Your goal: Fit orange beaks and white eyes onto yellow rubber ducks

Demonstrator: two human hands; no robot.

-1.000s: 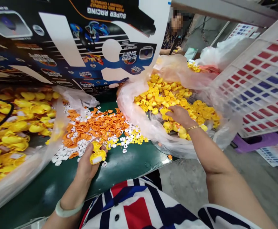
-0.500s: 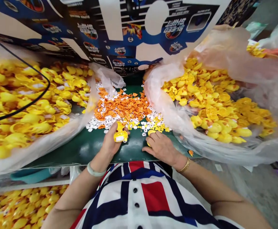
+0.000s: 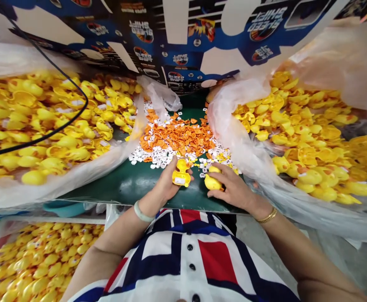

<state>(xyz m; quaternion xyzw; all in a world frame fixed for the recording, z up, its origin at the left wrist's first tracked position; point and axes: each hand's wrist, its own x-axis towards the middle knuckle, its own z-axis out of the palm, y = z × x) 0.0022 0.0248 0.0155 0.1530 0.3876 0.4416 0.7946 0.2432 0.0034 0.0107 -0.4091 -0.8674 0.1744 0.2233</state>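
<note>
Green workbench [image 3: 133,184] holds orange and white bits [image 3: 177,136] between duck-filled plastic bags [image 3: 230,126].

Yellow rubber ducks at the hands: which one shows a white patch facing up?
The yellow rubber duck held in the left hand; the other duck, in the right hand, shows only smooth yellow.

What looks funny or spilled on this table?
The small orange pieces and white pieces with black dots lie in a loose heap on the green table, while the yellow toy ducks sit in plastic bags.
</note>
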